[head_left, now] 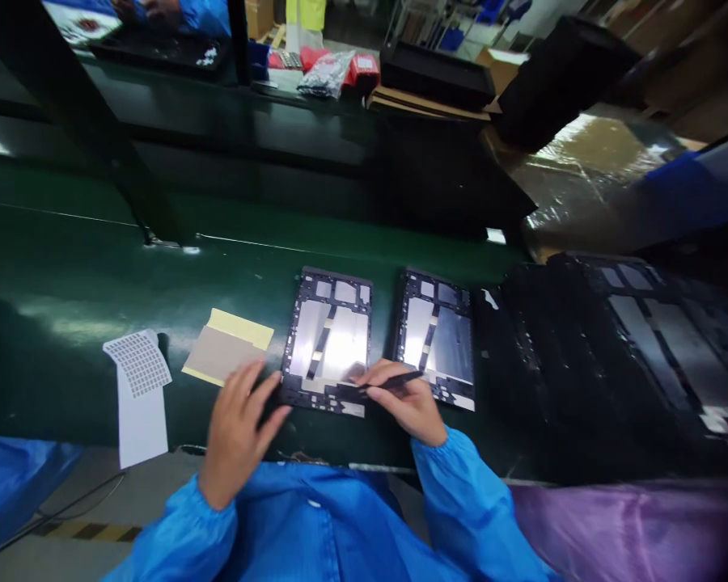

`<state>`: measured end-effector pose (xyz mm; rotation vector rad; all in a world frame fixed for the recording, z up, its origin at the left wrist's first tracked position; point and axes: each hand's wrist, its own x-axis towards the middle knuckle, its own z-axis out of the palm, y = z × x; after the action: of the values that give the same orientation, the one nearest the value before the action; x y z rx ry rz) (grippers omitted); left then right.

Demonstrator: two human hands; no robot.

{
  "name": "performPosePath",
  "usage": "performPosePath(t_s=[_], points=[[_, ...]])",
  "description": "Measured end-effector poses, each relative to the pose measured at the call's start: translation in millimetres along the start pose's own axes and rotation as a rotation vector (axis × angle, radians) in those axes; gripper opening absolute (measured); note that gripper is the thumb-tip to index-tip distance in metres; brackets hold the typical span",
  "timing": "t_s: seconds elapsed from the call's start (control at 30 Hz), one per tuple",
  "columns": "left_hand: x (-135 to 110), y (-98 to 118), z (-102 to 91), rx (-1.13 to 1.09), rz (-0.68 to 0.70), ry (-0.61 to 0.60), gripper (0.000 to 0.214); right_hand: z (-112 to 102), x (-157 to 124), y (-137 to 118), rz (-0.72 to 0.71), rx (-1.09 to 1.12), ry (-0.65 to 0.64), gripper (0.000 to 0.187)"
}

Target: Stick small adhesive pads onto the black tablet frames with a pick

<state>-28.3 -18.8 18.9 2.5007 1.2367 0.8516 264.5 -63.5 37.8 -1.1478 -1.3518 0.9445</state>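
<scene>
Tool (395, 381) in pinch: the right hand (411, 402) grips it between thumb and fingers, tip toward nine o'clock over the near end of the panel (347, 335), which lies at that hand's ten o'clock. The left hand (235, 430), fingers spread, sits at the panel's eight o'clock; contact is unclear. Best, I judge, to steady that edge, keep the tip low and spare the ribbon (322, 340).

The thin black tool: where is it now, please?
In the head view, the thin black tool is in the right hand, over the lower part of the leftmost panel.
</scene>
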Motion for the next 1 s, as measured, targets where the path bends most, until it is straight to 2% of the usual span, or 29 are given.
performPosePath(t_s=[0.1,0.17,0.27,0.33,0.4,0.47,0.5,0.6,0.67,0.77,1.0], points=[[-12,-58,-37.9,0.133,-0.291,0.266,0.043,-6,0,-2,0.047,-0.063,0.067,0.008],[-12,-101,-60.4,0.127,-0.486,0.353,0.049,-5,4,2,0.050,-0.131,0.055,0.011],[-1,-149,-82.8,-0.076,-0.696,0.354,0.066,8,14,3,0.003,-0.181,0.011,0.011],[9,-161,-88.9,-0.214,-0.767,0.323,0.067,21,20,-3,-0.049,-0.185,-0.013,0.009],[14,-152,-90.1,-0.305,-0.773,0.293,0.061,35,24,-13,-0.088,-0.171,-0.013,0.007],[15,-126,-89.5,-0.434,-0.769,0.207,0.052,48,26,-25,-0.108,-0.117,0.004,0.004],[14,-110,-89.3,-0.530,-0.777,0.125,0.047,56,27,-30,-0.112,-0.076,0.014,0.002],[11,-62,-87.6,-0.869,-0.831,-0.234,0.039,77,30,-43,-0.107,0.050,0.022,0.004],[12,-40,-84.0,-0.955,-0.803,-0.387,0.035,90,33,-47,-0.106,0.089,0.000,0.007],[16,-24,-76.1,-0.933,-0.736,-0.450,0.032,100,36,-48,-0.118,0.089,-0.041,0.008],[20,-19,-71.3,-0.848,-0.676,-0.487,0.030,96,37,-44,-0.081,0.044,-0.084,0.003]])
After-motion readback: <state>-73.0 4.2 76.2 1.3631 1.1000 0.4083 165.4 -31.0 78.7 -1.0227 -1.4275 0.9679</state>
